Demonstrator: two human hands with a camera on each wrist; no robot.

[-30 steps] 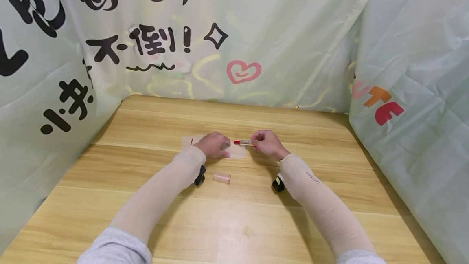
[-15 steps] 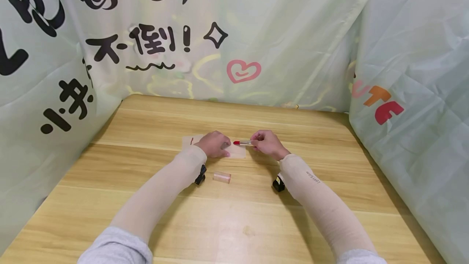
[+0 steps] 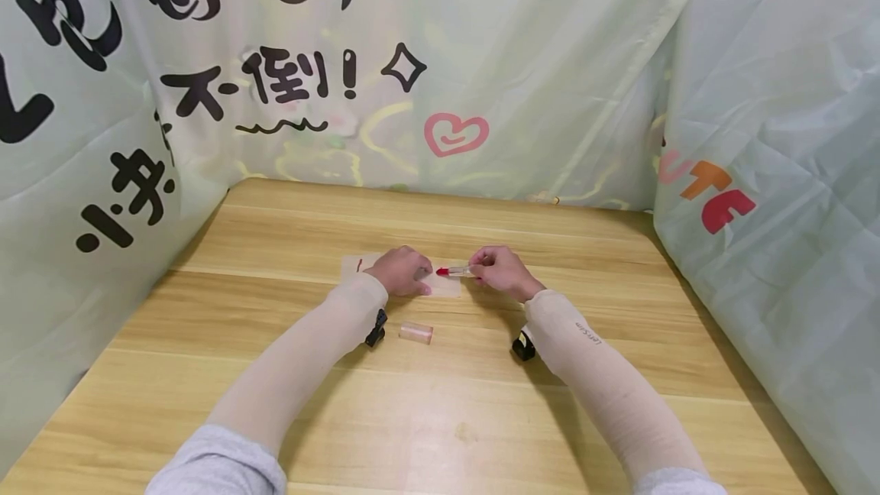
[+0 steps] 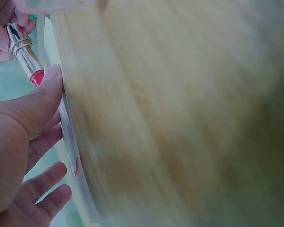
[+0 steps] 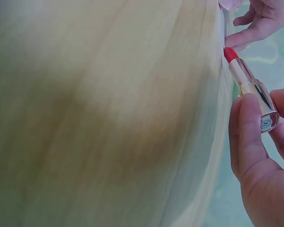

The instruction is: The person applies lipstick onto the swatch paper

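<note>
Right hand: I am watching the right hand (image 3: 505,270) pinching a lipstick (image 3: 456,271) by its base end, thumb and fingertips clamped together on the shiny case.
Lipstick: it is pointing its red tip toward the left hand (image 3: 399,270), above the right part of a pale sheet of paper (image 3: 444,286). From the right wrist I am making out a small label on its base.
Tip against paper: the red end is sitting right by the sheet; I am not able to tell whether the two are touching.
Left hand: I am seeing its fingers resting on the paper, the thumb standing apart from them, nothing pinched in between. In the left wrist view the thumb is covering part of the red tip.
Red stroke: a short red stroke (image 3: 359,265) is showing on the paper's left part, beyond the left hand.
Clear tube: a pinkish clear tube (image 3: 416,333) is lying on its side on the wooden table (image 3: 440,396), nearer the person than the paper and between the wrists.
Sleeves: a beige left sleeve (image 3: 296,361) and a beige right sleeve (image 3: 598,380) are covering the forearms, the right one bearing small dark lettering.
Backdrop: pale cloth (image 3: 543,59) is hanging behind and beside the table, carrying bold black characters and a pink heart (image 3: 429,136).
</note>
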